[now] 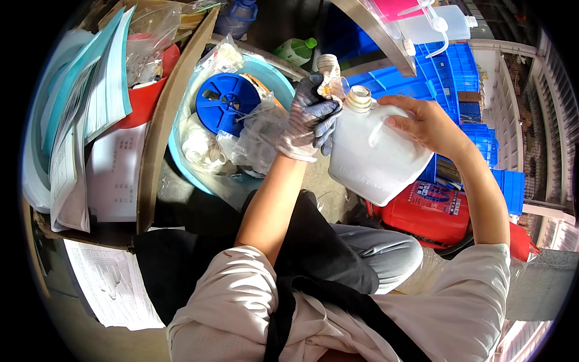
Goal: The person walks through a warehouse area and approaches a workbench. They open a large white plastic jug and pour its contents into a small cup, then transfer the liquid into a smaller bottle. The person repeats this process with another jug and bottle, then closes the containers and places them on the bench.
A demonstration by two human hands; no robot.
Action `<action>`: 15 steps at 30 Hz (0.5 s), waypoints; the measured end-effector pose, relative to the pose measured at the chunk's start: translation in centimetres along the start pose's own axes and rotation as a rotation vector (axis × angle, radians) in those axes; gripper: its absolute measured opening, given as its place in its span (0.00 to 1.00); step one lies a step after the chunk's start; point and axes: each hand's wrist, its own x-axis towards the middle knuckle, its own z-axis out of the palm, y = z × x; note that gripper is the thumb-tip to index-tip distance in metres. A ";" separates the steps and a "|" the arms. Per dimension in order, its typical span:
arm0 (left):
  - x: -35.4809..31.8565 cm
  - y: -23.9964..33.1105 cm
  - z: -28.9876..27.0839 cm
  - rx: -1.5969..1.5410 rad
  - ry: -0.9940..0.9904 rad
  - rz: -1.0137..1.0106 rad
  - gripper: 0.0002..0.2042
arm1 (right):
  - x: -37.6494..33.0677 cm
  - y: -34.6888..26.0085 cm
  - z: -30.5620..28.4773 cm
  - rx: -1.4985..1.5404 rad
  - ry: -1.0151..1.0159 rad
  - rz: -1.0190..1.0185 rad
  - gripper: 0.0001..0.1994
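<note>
A white translucent plastic jug (380, 157) is tilted in front of me, its threaded neck (359, 98) uncapped. My right hand (425, 123) is bare and closed around the jug's handle at the upper right. Beside the neck, my left hand (310, 120) wears a knit work glove with dark grey coated fingers. Its fingers are closed on a bunched striped cloth (329, 69) that looks like a second glove. A small clear round piece (341, 87) shows between the cloth and the neck; I cannot make out whether it is held. The jug's contents are hard to see.
On the left, a light-blue basin (280, 78) holds a blue spool (228, 104) and plastic bags. Further left, a cardboard box (163, 120) contains papers. A red container (431, 211) lies below the jug. Blue crates (443, 66) stand behind it, and a green bottle (295, 51) lies beyond the basin.
</note>
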 end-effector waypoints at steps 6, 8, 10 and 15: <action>-0.6 -1.7 2.9 0.160 0.313 0.315 0.21 | 0.3 -0.9 -0.7 -0.028 -0.067 -0.007 0.18; -0.2 -2.6 4.1 0.404 0.480 0.423 0.23 | 0.4 -1.1 -0.9 -0.046 -0.087 0.010 0.19; 0.1 -3.0 4.3 0.456 0.582 0.472 0.24 | 0.6 -1.5 -1.2 -0.072 -0.108 0.038 0.19; -0.1 -3.2 4.6 0.453 0.556 0.515 0.24 | 0.8 -2.6 -1.6 -0.097 -0.150 0.109 0.20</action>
